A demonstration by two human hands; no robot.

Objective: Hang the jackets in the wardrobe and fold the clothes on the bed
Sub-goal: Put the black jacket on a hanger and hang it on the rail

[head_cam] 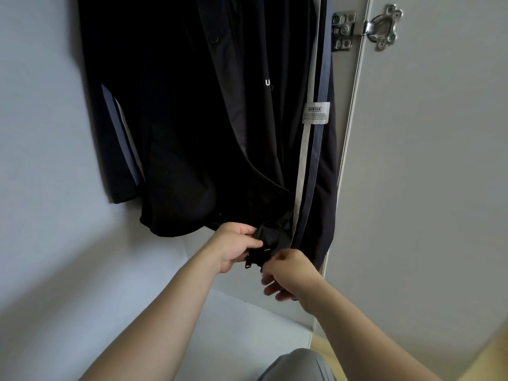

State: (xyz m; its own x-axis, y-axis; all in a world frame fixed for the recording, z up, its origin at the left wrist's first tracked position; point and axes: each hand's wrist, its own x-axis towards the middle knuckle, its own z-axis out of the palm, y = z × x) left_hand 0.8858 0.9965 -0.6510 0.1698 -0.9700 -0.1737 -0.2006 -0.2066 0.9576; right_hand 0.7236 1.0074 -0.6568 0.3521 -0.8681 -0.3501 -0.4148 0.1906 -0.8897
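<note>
The left hand's fingers curl round a bunched fold at the bottom hem of the jacket, thumb pressed on the cloth. The right hand pinches the same hem between thumb and forefinger just beside it, its other fingers loosely curled below. A small zip pull dangles between the two hands (what the pinch closes on exactly is too dark to tell). The jacket is dark and hangs inside the wardrobe, close to its right edge, hem above the wardrobe floor. A pale stripe with a white label runs down its right side. Beside it stands the open door, its metal hinge near the top.
</note>
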